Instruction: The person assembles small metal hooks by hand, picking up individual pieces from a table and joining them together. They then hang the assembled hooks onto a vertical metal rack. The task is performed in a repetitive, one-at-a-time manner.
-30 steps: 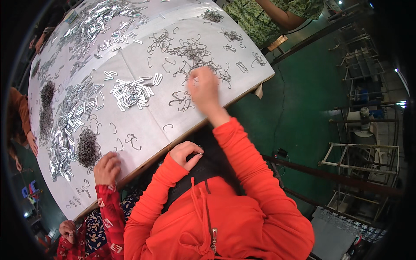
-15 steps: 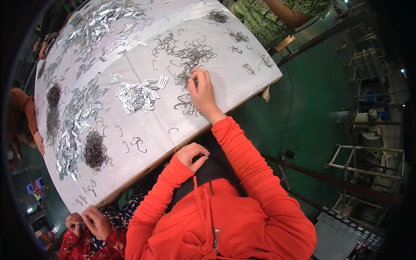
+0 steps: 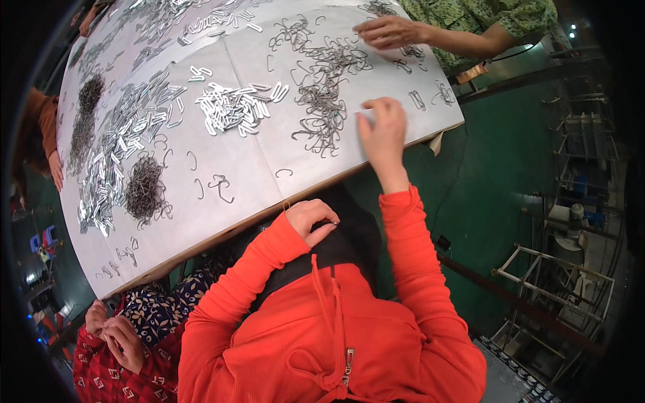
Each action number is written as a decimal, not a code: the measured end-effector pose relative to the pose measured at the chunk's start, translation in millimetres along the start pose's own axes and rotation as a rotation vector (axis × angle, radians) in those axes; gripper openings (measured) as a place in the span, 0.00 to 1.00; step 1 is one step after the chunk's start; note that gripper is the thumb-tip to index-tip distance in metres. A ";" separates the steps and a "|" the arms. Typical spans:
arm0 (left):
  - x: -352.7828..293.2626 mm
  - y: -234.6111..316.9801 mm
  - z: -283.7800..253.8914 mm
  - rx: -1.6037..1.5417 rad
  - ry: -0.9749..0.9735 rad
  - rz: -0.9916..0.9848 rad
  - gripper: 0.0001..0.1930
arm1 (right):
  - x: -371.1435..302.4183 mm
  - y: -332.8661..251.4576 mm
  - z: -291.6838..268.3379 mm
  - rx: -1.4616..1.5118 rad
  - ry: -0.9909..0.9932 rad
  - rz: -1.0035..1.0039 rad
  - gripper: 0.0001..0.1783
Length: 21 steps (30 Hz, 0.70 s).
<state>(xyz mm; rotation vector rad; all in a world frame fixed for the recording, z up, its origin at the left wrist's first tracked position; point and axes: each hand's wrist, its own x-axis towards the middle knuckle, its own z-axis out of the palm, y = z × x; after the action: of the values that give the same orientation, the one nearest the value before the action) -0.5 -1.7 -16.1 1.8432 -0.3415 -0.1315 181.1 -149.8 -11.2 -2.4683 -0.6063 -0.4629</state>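
The right hand (image 3: 384, 134) hangs over the table's near edge, fingers loosely bent, thumb parted from the forefinger; no piece shows between them. Clock directions run from here, twelve being the far side. The loose spread of thin, dark grey metal wire hooks (image 3: 322, 111) reaches from nine to eleven o'clock, just beside the fingertips. At seven, the left hand (image 3: 312, 218) is curled near the lap, thumb drawn toward the fingertips; a tiny glint shows there, but whether it pinches anything I cannot tell.

The curved ends overlap, so lifting one hook could drag others along, probably by snagging. A piece knocked sideways could slide off the nearby edge, as the surface looks smooth. A co-worker's hand (image 3: 390, 32) at twelve reaches over the same spread; the two could bump.

Farther out at nine lies a heap of shiny, silvery, flat elongated loops (image 3: 232, 111); beyond, toward half past eight, a dense, wiry, dark rounded clump of hooks (image 3: 144, 188). All rest on the pale, sheet-covered table (image 3: 259, 191), creased along one line.
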 end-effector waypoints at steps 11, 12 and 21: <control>-3.1 -0.1 -2.6 0.017 0.007 -0.017 0.05 | -28.0 -80.8 28.9 0.191 -0.322 -0.369 0.09; -3.0 -1.7 -3.0 0.017 0.005 -0.003 0.05 | -21.7 -76.8 29.8 0.239 -0.329 -0.283 0.08; -3.2 -1.7 -4.2 0.008 -0.011 0.010 0.05 | 4.5 -61.3 33.3 0.009 -0.449 -0.100 0.05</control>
<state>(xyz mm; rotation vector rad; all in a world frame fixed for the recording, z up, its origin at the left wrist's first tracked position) -2.1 3.6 -16.7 1.8494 -0.3591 -0.1339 160.1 -83.2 -9.2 -2.5534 -0.9080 0.0661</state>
